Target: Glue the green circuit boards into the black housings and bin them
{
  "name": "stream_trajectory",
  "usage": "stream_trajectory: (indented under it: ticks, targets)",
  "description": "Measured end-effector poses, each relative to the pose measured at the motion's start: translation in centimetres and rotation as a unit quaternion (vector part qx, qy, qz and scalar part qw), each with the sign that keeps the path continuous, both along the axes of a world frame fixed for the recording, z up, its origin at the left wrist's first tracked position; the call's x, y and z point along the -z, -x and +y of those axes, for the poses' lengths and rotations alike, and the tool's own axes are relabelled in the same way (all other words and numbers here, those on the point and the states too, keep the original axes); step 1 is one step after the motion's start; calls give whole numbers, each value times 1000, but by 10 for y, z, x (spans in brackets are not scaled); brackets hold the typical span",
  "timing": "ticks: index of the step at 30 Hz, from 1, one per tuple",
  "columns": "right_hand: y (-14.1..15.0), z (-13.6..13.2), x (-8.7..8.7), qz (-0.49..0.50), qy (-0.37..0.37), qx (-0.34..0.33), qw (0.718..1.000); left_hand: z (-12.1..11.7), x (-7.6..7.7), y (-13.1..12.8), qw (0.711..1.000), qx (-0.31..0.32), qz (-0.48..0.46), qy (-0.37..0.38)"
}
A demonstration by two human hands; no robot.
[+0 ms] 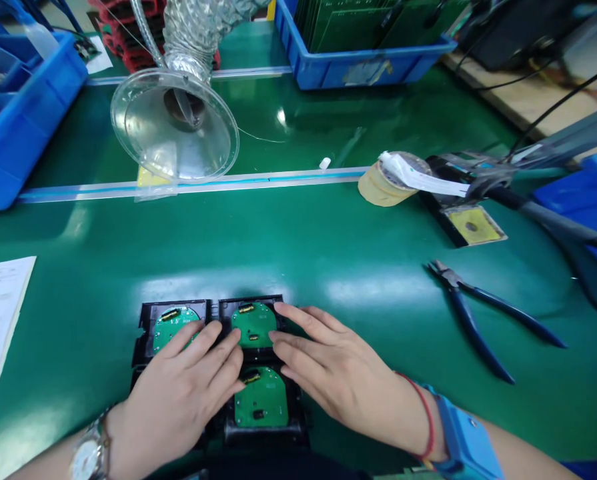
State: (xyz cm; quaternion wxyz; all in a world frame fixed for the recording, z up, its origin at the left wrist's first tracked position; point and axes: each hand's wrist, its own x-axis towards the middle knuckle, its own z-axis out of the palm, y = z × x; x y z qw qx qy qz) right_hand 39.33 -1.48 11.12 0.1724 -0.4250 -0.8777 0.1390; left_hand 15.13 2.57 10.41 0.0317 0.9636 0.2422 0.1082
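Low on the green bench lies a black tray (213,313) whose square sections hold small green circuit boards. One board (253,327) sits at the upper right, a second board (171,327) at the upper left, and another board (261,400) at the lower right. My left hand (185,383) rests over the left sections with fingers spread, its fingertips at the upper right board's left edge. My right hand (328,360) lies along the tray's right side, fingers stretched out and touching its edge. The lower left section is hidden under my left hand.
Diagonal cutters (478,307) lie at the right. Behind them stand a tape-wrapped cup (391,183) and a soldering stand (473,225). A clear fume funnel (208,133) hangs ahead. Blue bins (358,70) line the back and left; papers (1,313) lie at the left edge.
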Motion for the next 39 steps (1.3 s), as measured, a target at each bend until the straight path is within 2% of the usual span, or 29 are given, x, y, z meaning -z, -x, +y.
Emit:
stream_trajectory:
  ticks: [39]
  targets:
    - [1, 1, -3, -4, 41, 13, 999, 1, -1, -3, 1000, -7, -10, 15]
